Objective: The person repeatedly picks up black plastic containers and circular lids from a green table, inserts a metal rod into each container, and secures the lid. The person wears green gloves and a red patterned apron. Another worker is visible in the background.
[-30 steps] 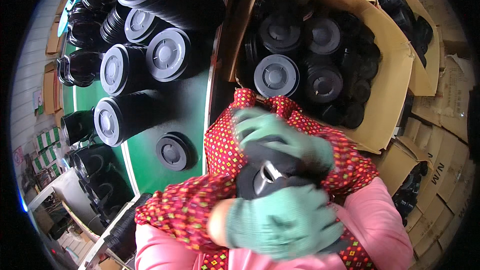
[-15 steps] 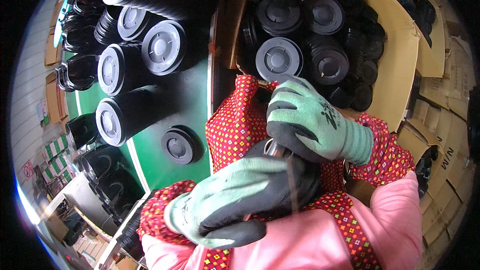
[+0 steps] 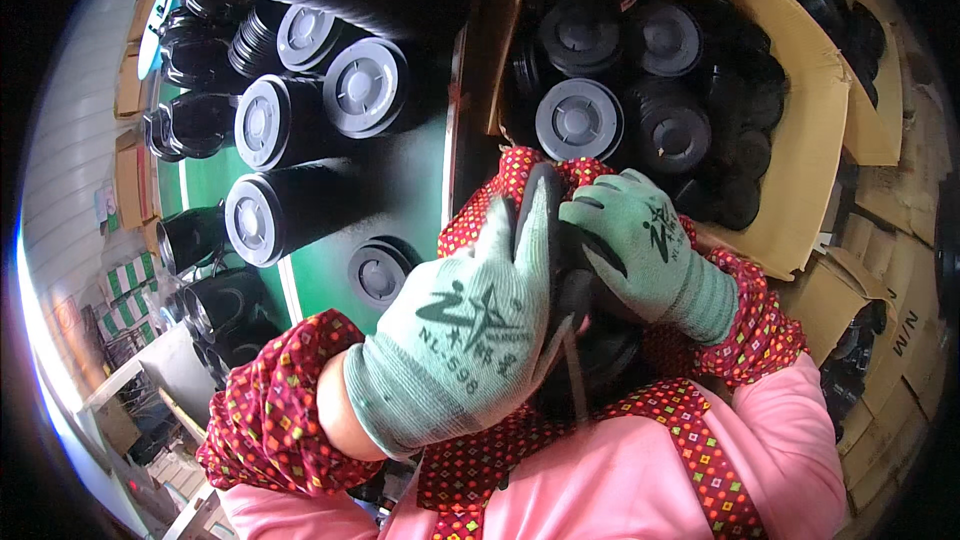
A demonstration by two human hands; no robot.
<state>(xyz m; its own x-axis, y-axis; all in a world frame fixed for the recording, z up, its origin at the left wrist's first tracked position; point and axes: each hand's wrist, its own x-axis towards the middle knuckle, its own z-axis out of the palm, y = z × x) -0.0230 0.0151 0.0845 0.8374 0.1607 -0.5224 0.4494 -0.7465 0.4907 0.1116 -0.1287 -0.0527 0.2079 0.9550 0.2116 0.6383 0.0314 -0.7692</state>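
Both hands wear pale green knit gloves with black-coated palms. My left hand (image 3: 465, 345) has its back turned up and its fingers stretched away from me, beside my right hand. Curled around the upper part of a black rounded thing is my right hand (image 3: 635, 245), with fingertips tucked out of sight. Between the hands and my chest, this black rounded thing (image 3: 590, 365) is mostly covered; its exact kind cannot be made out. Red patterned cloth (image 3: 475, 225) lies just beyond the hands.
Stacks of black round lids with grey-looking faces (image 3: 262, 122) lie on the green tabletop (image 3: 425, 165) at left, near a single lid (image 3: 380, 273). Black jugs with handles (image 3: 195, 125) line its far left. An open cardboard box (image 3: 815, 140) at right holds more stacked lids (image 3: 580, 120).
My left hand has lifted off the black rounded thing and turned, fingers now pointing away from me. The metal ring between the hands is now hidden. My view has shifted slightly left.
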